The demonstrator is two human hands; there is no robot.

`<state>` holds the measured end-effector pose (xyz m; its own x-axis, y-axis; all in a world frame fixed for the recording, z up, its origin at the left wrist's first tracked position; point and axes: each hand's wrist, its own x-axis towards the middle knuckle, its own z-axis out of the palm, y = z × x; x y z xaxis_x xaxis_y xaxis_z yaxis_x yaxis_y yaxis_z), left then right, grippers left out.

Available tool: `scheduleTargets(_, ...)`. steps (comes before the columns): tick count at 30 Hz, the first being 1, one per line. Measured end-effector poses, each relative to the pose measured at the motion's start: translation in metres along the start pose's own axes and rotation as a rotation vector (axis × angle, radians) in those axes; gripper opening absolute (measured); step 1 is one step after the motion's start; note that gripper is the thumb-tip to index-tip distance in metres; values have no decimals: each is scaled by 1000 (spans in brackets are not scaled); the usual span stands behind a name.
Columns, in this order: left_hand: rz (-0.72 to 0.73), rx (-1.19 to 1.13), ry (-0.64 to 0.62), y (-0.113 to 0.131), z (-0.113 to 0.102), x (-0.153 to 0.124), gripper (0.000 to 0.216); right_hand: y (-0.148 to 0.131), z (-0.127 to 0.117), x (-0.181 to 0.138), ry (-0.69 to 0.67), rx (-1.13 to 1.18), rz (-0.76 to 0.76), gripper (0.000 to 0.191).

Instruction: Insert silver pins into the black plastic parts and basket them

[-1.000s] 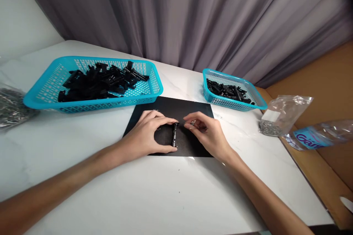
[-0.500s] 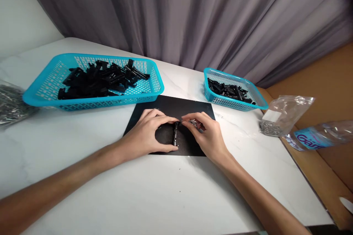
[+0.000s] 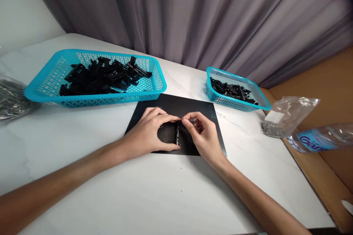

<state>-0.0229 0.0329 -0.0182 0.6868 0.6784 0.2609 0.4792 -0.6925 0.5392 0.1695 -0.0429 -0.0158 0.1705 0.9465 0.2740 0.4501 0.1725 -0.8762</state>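
A narrow black plastic part [image 3: 177, 134] with shiny metal along it stands lengthwise over a black mat [image 3: 171, 102]. My left hand [image 3: 149, 128] grips it end to end, fingers at the far end and thumb at the near end. My right hand [image 3: 202, 130] is closed in a pinch at the part's far end, its fingertips touching there. Whatever sits in that pinch is too small or hidden to make out. Small shiny metal pieces show on the mat, partly behind both hands.
A large blue basket [image 3: 110, 99] of black plastic parts stands at the back left, a smaller blue basket [image 3: 237, 104] at the back right. Bags of small metal pieces lie at the left edge [image 3: 13, 101] and the right [image 3: 274, 126], near a plastic bottle [image 3: 314, 141].
My right hand's fingertips have come in against the far end of the black part, closing the small gap. My left hand keeps its hold. The whole view has shifted slightly.
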Motion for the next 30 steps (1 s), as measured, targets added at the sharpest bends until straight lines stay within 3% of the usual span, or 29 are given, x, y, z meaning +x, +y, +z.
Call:
scheduleTargets(8,-11,-24,-4,2,0,0,68,5,-3,-1,-29,-53,35,20)
scheduleTargets(30,-11,-22,31,-2,4,-1,68,4,15,-5,61,-164,10,12)
